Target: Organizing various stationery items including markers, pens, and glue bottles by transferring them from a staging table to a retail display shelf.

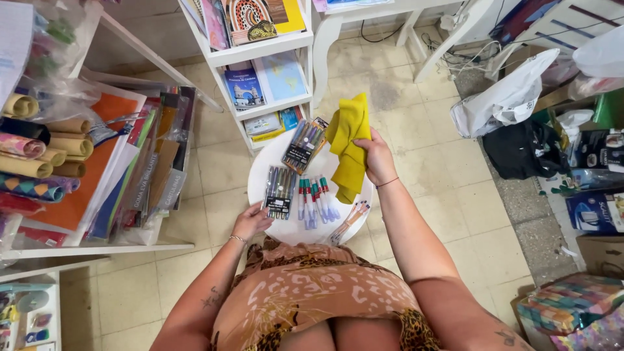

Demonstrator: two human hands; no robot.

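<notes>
My right hand (376, 160) grips a yellow cloth (348, 146) that hangs over the right side of a round white stool (260, 182). My left hand (252, 220) holds the near end of a clear pack of pens (279, 192) lying on the stool's left side. A second clear pen pack (304, 144) lies at the far edge. Loose pens with red and green caps (315, 198) lie in the middle. Another slim pack of pens (349, 220) lies at the near right edge.
A white shelf unit (260, 55) with books stands behind the stool. Rolled papers and coloured sheets (78, 162) fill a shelf on the left. Bags and boxes (539, 130) crowd the floor at right. A white table leg (323, 58) stands beyond.
</notes>
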